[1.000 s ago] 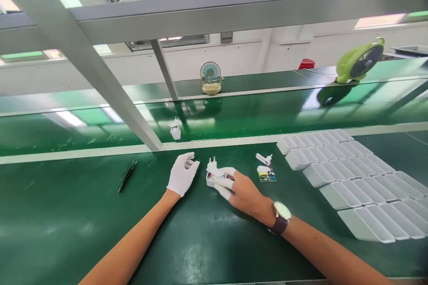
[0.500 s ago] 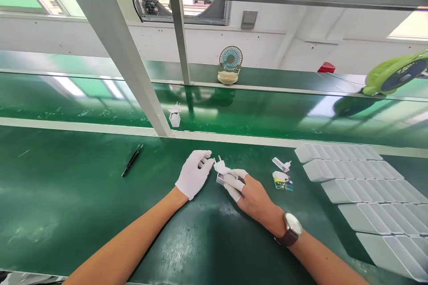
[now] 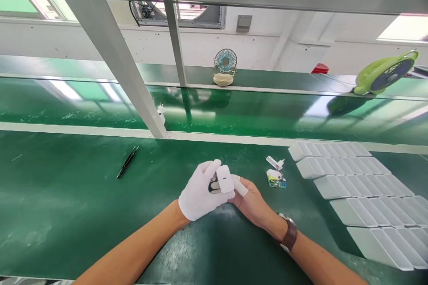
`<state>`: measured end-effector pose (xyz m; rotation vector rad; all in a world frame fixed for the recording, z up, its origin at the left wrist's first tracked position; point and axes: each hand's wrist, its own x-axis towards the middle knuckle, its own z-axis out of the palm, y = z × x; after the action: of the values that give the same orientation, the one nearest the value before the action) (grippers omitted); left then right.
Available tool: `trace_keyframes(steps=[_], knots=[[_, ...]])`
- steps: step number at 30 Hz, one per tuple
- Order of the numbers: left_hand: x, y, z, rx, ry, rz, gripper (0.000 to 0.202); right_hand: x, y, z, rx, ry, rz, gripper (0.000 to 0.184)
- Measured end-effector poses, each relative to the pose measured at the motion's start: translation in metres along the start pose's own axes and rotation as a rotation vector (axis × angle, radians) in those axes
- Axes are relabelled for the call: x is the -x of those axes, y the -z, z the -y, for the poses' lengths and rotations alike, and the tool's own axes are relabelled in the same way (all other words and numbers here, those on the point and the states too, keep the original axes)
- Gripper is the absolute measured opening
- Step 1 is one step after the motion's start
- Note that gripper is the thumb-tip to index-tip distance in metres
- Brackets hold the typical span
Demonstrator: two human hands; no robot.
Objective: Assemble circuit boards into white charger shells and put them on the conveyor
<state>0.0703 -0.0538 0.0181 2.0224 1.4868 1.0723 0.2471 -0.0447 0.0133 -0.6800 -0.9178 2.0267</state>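
Between my two hands is a white charger housing, a small rounded block whose face with one dark port slot is turned up toward me. My left hand, in a white glove, closes around its left side with thumb and fingers. My right hand, with white finger covers and a wristwatch, grips the housing from the right. Fingers and housing hide the plug pins. To the right on the green bench lie a white plug part and a small circuit board with a white piece on top.
Black tweezers lie at left on the bench. Rows of white divided trays fill the right side. A slanted grey post stands ahead, partly hiding another white charger. Behind are a small fan and a green fan.
The charger has been turned, so its port face now shows instead of the plug pins. My left hand has moved right and taken hold of it. The view has shifted slightly.
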Motion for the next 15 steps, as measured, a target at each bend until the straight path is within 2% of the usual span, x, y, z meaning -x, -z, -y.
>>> trace_keyframes(steps=[4,10,15], knots=[[0.000,0.004,0.001,-0.045,-0.040,0.037,0.083,0.000,-0.001,-0.003,0.006,-0.026,0.035,0.031],[-0.002,0.002,0.006,-0.059,-0.150,0.036,0.086,-0.001,-0.001,-0.004,0.076,-0.061,0.006,0.033],[-0.004,0.003,0.008,-0.071,-0.116,0.119,0.086,0.000,0.007,-0.013,0.264,-0.040,-0.040,0.036]])
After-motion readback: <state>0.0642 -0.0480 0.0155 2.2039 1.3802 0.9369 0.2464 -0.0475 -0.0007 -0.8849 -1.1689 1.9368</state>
